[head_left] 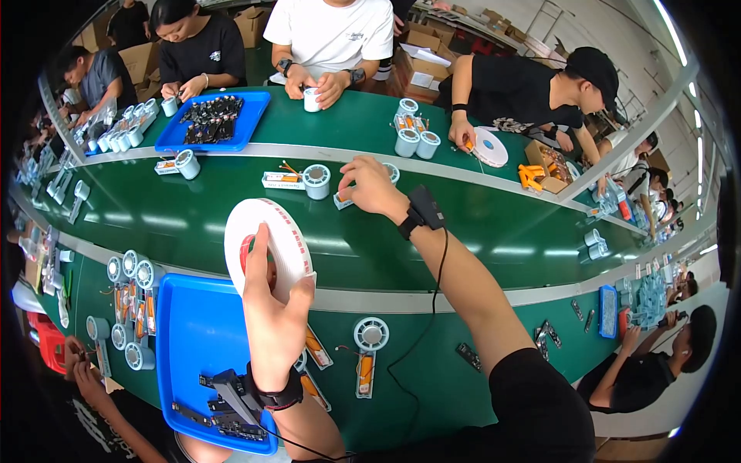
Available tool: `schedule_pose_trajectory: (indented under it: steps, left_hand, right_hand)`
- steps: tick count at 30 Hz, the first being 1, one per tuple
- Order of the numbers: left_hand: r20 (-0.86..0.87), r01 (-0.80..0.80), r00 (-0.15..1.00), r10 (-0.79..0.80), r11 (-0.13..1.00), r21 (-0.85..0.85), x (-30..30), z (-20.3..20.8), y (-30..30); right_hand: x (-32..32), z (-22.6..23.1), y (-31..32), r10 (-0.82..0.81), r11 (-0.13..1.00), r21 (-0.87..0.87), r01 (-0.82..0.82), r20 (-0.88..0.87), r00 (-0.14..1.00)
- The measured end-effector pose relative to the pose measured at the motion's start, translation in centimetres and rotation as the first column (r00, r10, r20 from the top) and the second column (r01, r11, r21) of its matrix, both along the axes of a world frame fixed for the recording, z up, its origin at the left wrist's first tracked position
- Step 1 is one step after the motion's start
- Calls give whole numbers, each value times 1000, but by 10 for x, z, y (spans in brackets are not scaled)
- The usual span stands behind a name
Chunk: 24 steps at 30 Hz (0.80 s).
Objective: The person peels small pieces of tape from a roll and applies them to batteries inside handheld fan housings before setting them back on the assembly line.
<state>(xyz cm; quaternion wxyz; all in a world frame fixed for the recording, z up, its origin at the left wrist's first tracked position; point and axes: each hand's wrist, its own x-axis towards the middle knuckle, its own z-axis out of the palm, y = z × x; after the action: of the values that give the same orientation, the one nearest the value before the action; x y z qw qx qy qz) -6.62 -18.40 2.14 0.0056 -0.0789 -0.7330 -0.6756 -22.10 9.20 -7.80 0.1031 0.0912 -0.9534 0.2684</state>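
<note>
My left hand [270, 316] is wrapped around a wide white roll of tape [292, 239] with red print on its edge, held upright above the work surface. Over the green belt, my right hand [372, 185] is closed with bent fingers at the handle end of a small light-blue fan [394, 173]. The hand covers most of that fan, and an orange patch shows by the fingertips. Just left of it on the belt lies another fan [316, 182] with a round grille, its open handle holding an orange battery.
A blue tray [174, 289] with black parts stands left of my left forearm. Several fans [133, 270] are clustered beside it, and another fan [370, 333] lies near me. A metal rail [370, 299] borders the belt. Co-workers sit opposite, near a second blue tray [258, 116]. A cable hangs from my right wrist.
</note>
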Motion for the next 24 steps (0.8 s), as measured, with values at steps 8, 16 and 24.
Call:
schedule_pose_trajectory:
  steps: [8,16,24]
  left_hand:
    - [54,9,998,-8,1000,-12,1,7,0]
    - [-14,9,1000,-10,997,-80,-5,-2,3]
    - [-39,39,999,-36,997,70,-6,-7,-5]
  right_hand:
    - [-13,-15,-25,-79,997,-6,79,36,996]
    - [-22,-8,-27,-222,948,218,230,-58,973]
    - [-38,-17,-101,-269,940,195,281,-82,960]
